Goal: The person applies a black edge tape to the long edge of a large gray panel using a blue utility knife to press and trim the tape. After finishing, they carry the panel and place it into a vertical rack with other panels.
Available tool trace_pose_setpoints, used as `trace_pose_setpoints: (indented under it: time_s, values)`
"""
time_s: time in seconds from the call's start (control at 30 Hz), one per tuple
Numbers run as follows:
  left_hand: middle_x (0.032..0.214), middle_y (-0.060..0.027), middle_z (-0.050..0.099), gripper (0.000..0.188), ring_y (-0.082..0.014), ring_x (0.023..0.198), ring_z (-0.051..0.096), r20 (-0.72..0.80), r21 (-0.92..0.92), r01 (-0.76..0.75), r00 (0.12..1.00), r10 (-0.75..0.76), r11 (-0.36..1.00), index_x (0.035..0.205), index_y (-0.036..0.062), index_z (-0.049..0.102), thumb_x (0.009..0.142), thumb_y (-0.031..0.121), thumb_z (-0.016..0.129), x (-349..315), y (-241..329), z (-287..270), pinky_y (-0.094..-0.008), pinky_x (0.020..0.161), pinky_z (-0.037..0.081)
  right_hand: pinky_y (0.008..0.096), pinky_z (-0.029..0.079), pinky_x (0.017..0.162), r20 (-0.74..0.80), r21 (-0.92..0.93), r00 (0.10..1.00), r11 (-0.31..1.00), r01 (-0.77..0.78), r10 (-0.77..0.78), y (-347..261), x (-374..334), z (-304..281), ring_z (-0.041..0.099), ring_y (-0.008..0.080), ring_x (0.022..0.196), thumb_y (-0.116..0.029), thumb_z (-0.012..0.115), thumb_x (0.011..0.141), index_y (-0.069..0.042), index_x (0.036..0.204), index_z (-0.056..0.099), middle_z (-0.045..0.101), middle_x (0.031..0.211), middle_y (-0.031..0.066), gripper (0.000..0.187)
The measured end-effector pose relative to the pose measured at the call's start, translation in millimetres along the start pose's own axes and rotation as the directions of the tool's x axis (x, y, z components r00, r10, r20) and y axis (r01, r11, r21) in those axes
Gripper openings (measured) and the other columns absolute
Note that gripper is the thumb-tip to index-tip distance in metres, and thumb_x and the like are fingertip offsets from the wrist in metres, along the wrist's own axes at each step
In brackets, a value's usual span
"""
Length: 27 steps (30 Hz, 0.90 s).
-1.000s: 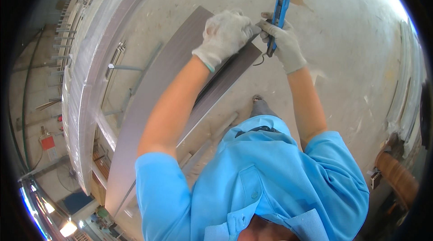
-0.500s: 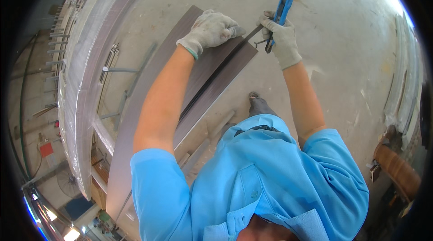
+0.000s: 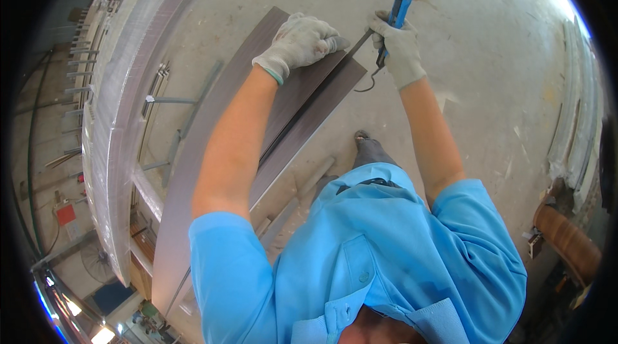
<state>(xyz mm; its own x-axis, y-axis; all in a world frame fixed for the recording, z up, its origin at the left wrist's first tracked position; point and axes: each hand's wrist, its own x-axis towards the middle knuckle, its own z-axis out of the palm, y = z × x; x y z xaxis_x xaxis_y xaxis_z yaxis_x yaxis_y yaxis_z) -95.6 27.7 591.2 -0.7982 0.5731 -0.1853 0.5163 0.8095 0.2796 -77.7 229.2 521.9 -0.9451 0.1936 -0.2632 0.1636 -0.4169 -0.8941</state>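
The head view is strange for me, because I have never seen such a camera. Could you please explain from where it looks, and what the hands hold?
There is no machine here: a person works with two gloved hands. The camera sits on the person's head and looks down, so the blue shirt fills the lower part. Its wide lens bends straight edges.

The left hand is over the far end of a long grey-brown panel; whether it grips anything is unclear. A dark strip runs along the panel. The right hand holds a blue-and-black tool, with the strip's end at its fingers.
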Motion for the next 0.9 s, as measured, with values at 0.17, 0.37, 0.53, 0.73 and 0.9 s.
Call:
trace_pose_setpoints:
  time_s: [0.17, 0.37, 0.53, 0.73, 0.9]
  values:
    - [0.107, -0.0055, 0.075, 0.032, -0.0300, 0.110, 0.062, -0.011, -0.025, 0.063, 0.998, -0.064, 0.998, 0.126, 0.0224, 0.070, 0.100, 0.038, 0.058, -3.8, 8.4, -3.9, -0.0431, 0.106, 0.040, 0.0239, 0.049, 0.055, 0.072, 0.054, 0.996, 0.998, 0.041, -0.045, -3.0, 10.5, 0.8, 0.062, 0.0095, 0.062, -0.003, 0.075, 0.085, -0.001, 0.108, 0.065, 0.072, 0.085, 0.0111, 0.024]
    - [0.108, -0.0061, 0.074, 0.038, -0.0282, 0.114, 0.057, -0.051, -0.148, -0.030, 0.998, 0.023, 0.989, 0.136, 0.0306, 0.062, 0.101, 0.045, 0.057, -10.4, 4.8, -1.7, -0.0453, 0.109, 0.037, 0.0237, 0.052, 0.059, 0.140, -0.037, 0.988, 0.997, 0.063, -0.058, -6.6, 21.6, 3.9, 0.064, 0.0108, 0.064, -0.003, 0.073, 0.085, 0.000, 0.110, 0.066, 0.072, 0.085, 0.0108, 0.027]
    - [0.105, -0.0075, 0.073, 0.042, -0.0300, 0.108, 0.061, 0.027, 0.050, -0.119, 0.993, 0.118, 0.992, 0.132, 0.0281, 0.067, 0.102, 0.053, 0.051, -4.6, 1.8, -1.3, -0.0440, 0.106, 0.039, 0.0233, 0.051, 0.060, 0.345, -0.145, 0.938, 0.987, 0.071, -0.017, -10.6, 42.1, 24.8, 0.061, 0.0097, 0.062, -0.004, 0.073, 0.083, 0.002, 0.111, 0.067, 0.071, 0.082, 0.0085, 0.030]
    - [0.106, -0.0100, 0.072, 0.048, -0.0320, 0.105, 0.065, 0.168, 0.039, -0.032, 0.986, 0.025, 0.999, 0.121, 0.0220, 0.070, 0.102, 0.059, 0.046, 17.7, -2.6, -4.4, -0.0440, 0.094, 0.047, 0.0248, 0.052, 0.060, 0.432, -0.381, 0.899, 0.918, 0.111, 0.070, -14.5, 46.2, 25.7, 0.061, 0.0093, 0.065, -0.015, 0.070, 0.090, -0.002, 0.117, 0.068, 0.073, 0.090, 0.0073, 0.030]
    - [0.097, -0.0105, 0.073, 0.044, -0.0346, 0.094, 0.068, -0.061, 0.205, -0.076, 0.994, 0.090, 0.976, 0.107, 0.0215, 0.074, 0.102, 0.056, 0.046, 8.8, -23.1, -14.5, -0.0464, 0.080, 0.054, 0.0236, 0.051, 0.058, 0.300, -0.488, 0.950, 0.842, 0.230, -0.085, -23.4, 25.4, -8.0, 0.061, 0.0080, 0.064, -0.021, 0.066, 0.095, -0.003, 0.123, 0.067, 0.074, 0.093, 0.0070, 0.033]
